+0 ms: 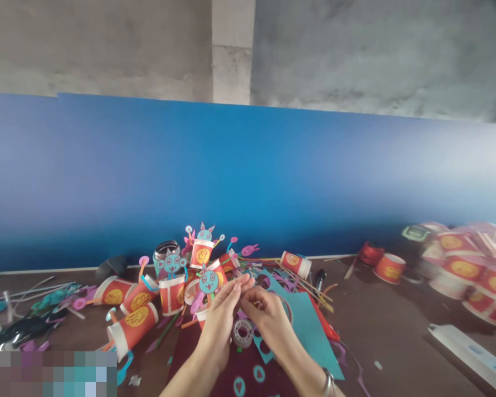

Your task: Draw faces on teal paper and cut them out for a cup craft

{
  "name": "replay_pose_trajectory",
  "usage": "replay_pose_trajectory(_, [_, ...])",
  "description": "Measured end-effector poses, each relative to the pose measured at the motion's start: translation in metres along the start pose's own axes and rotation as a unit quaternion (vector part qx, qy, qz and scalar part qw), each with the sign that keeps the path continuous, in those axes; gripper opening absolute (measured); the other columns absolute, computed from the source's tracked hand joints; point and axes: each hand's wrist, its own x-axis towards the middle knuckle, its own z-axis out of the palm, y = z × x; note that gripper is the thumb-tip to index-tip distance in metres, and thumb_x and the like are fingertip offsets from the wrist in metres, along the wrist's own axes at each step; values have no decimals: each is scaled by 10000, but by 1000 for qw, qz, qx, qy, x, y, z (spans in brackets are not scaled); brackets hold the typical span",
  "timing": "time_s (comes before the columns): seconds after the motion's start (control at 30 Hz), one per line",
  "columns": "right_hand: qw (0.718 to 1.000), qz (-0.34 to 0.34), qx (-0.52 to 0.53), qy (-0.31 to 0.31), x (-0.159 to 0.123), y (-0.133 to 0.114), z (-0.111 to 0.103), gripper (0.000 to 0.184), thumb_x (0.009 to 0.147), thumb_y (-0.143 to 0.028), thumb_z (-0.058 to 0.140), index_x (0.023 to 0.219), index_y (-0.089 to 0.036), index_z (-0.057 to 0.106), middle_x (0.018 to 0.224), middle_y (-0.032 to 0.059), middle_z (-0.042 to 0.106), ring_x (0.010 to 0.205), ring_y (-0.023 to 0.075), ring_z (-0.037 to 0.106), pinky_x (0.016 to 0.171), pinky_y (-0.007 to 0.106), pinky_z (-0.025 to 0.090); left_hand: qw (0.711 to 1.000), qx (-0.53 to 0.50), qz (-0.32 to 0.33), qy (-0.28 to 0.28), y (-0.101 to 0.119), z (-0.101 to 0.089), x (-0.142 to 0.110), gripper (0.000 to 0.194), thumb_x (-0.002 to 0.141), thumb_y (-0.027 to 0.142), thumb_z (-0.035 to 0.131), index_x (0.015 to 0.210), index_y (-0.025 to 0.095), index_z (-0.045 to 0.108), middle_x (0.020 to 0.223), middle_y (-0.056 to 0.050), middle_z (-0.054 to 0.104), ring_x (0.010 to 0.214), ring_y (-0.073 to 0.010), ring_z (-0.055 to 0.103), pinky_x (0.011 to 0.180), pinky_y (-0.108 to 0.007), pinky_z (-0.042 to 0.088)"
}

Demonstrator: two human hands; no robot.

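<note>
My left hand [223, 314] and my right hand [268, 320] meet over the middle of the table. The left fingers are pressed together and point forward; the right fingers are curled in a pinch against them. What they hold is too small or hidden to name. Just below the fingers lies a roll of clear tape [243, 332]. Two light blue paper discs with heart-like marks, a nearer disc [240, 386] and another disc [259, 374], lie on a dark red sheet [206, 353]. Behind my left hand stands a red paper cup figure with a blue cat face [209, 280].
Cup figures [172, 295] and tipped cups [134, 325] crowd the left. A turquoise sheet [310, 320], thin sticks [306, 281] and a black marker [321, 279] lie to the right. Farther right are stacked cups [467, 270] and a white power strip [471, 353]. A blue partition [248, 176] stands behind.
</note>
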Motion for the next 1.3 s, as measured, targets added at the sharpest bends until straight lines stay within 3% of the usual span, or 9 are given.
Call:
replay_pose_trajectory(0.57, [999, 7, -20, 24, 3, 2, 2, 178, 718, -282, 565, 623, -133, 582, 575, -9, 542, 539, 110, 464, 498, 211, 344, 1000, -28, 10, -2, -5, 0, -2, 285, 737, 308, 668, 989, 174, 683, 1089, -105, 675, 1148, -262, 527, 1017, -372, 354])
replay_pose_trajectory(0.83, [999, 33, -38, 16, 5, 4, 1, 238, 727, -351, 594, 677, -119, 625, 595, 10, 592, 522, 113, 476, 483, 217, 340, 999, 21, 23, 10, -6, 1, -6, 315, 771, 371, 621, 1031, 199, 669, 1191, -90, 621, 1196, -259, 479, 1042, -385, 308])
replay_pose_trajectory(1.03, [1000, -19, -20, 0, 5, 2, -7, 185, 756, -304, 572, 666, -145, 607, 656, 13, 596, 627, 140, 514, 588, 240, 395, 996, 83, 13, 1, -2, 1, -6, 333, 747, 398, 632, 1025, 219, 674, 1203, -56, 613, 1206, -222, 454, 1014, -310, 325])
replay_pose_trajectory(1.17, [996, -74, -43, -5, 5, -5, -15, 153, 770, -226, 549, 636, -161, 583, 676, -2, 547, 662, 135, 499, 607, 231, 388, 985, 166, 37, -1, 3, -3, 0, 296, 730, 408, 631, 925, 189, 673, 971, -61, 679, 974, -221, 579, 849, -300, 425])
replay_pose_trajectory(1.23, [995, -81, -52, -8, 5, -7, -17, 167, 773, -222, 549, 620, -163, 578, 678, -5, 536, 661, 133, 496, 607, 229, 386, 970, 231, 79, -5, 5, -5, 3, 258, 725, 417, 625, 797, 171, 653, 813, -52, 663, 803, -208, 593, 733, -298, 444])
replay_pose_trajectory(1.3, [995, -75, -61, -2, 7, -6, -18, 178, 766, -233, 568, 603, -163, 588, 666, -4, 542, 658, 136, 504, 612, 233, 391, 948, 288, 132, -3, 7, -7, 7, 245, 725, 415, 619, 705, 171, 619, 789, -52, 640, 758, -205, 578, 697, -301, 439])
